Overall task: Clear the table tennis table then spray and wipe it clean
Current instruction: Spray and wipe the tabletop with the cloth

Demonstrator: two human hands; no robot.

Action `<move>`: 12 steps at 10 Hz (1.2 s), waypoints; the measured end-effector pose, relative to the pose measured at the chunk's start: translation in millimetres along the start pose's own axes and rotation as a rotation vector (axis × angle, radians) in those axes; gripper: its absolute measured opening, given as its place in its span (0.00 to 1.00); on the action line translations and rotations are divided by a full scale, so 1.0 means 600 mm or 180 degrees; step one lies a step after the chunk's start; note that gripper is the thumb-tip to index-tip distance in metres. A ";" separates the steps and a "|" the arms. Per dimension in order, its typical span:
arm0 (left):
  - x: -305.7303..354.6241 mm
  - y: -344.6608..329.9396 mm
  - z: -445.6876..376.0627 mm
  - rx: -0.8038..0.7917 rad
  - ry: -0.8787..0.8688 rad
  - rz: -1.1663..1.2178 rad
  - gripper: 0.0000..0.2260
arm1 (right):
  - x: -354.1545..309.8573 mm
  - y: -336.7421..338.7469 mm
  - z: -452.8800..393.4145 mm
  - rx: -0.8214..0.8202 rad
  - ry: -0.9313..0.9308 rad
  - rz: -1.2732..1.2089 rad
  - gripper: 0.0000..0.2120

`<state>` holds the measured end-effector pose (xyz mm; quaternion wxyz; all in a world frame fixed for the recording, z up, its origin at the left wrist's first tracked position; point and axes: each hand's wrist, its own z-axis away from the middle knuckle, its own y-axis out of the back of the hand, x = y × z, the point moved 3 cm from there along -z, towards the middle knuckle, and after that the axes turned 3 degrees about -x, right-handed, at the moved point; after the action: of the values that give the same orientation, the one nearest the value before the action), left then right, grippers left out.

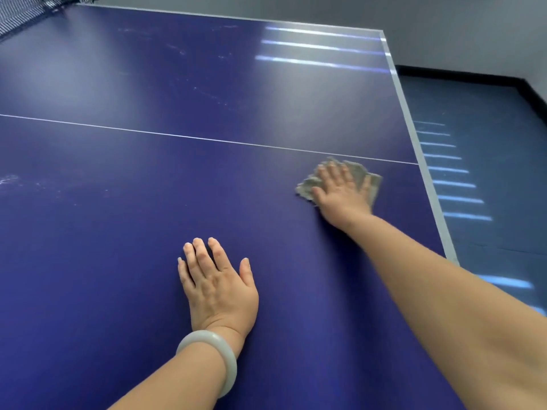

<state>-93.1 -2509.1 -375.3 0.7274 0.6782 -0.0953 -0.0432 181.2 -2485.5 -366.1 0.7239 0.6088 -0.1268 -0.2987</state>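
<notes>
The blue table tennis table (148, 179) fills the view, with a thin white centre line running across it. My right hand (340, 190) lies flat with straight fingers on a grey cloth (359, 170), pressing it onto the table just below the white line, near the right edge. My left hand (217, 284) rests palm down on the bare surface closer to me, fingers straight and slightly spread. A pale bangle sits on my left wrist. White smears show on the table at the far left and above the line.
The black net (26, 13) crosses the top left corner. The table's pale right edge (414, 137) runs down towards me. Beyond it lies blue floor (488, 149) with bright light stripes, and a grey wall with a dark skirting stands behind.
</notes>
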 end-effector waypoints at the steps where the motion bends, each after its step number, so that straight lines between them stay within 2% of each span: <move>1: 0.000 -0.001 -0.001 -0.0009 0.0015 -0.0005 0.32 | 0.100 0.013 0.030 0.0142 -0.1143 -0.0203 0.28; 2: -0.001 -0.002 0.000 0.0008 -0.0002 -0.0005 0.32 | 0.034 -0.011 0.053 0.0172 -0.1212 -0.0305 0.29; 3: -0.002 -0.002 -0.001 0.0024 0.0000 0.0069 0.31 | -0.104 -0.051 0.087 0.0195 0.0063 -0.0068 0.28; 4: -0.004 -0.004 -0.004 0.0070 -0.0013 0.0151 0.31 | -0.130 -0.074 0.125 -0.0038 0.1014 0.0198 0.27; 5: -0.005 -0.006 -0.002 0.0068 -0.0006 0.0175 0.31 | -0.003 -0.044 0.110 0.0145 0.0409 0.0052 0.27; 6: -0.003 -0.008 -0.001 0.0046 -0.0012 0.0151 0.31 | 0.135 -0.012 0.116 0.0216 -0.0741 -0.0061 0.28; 7: -0.004 -0.007 -0.001 0.0024 -0.0004 0.0135 0.31 | 0.128 -0.024 0.158 0.0348 -0.1052 -0.0154 0.28; 8: -0.005 -0.006 0.000 0.0011 -0.0008 0.0136 0.31 | 0.025 -0.065 0.227 0.0434 0.0019 -0.0052 0.28; 9: -0.007 -0.007 -0.001 0.0012 -0.0008 0.0147 0.31 | -0.011 -0.093 0.294 0.0094 0.1200 0.0283 0.29; 10: -0.006 -0.007 -0.001 0.0001 -0.0004 0.0157 0.31 | 0.089 -0.063 0.264 0.0297 0.0471 0.0312 0.28; 11: -0.004 -0.007 0.000 -0.0022 -0.0017 0.0170 0.31 | 0.177 -0.030 0.251 0.0309 -0.0840 0.0015 0.27; 12: -0.005 -0.008 -0.001 -0.0040 -0.0025 0.0162 0.30 | 0.132 -0.055 0.297 0.0407 -0.0974 -0.0066 0.28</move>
<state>-95.6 -2508.6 -380.1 0.7321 0.6708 -0.1152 -0.0280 136.9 -2678.0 -371.3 0.6528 0.6023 -0.2481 -0.3867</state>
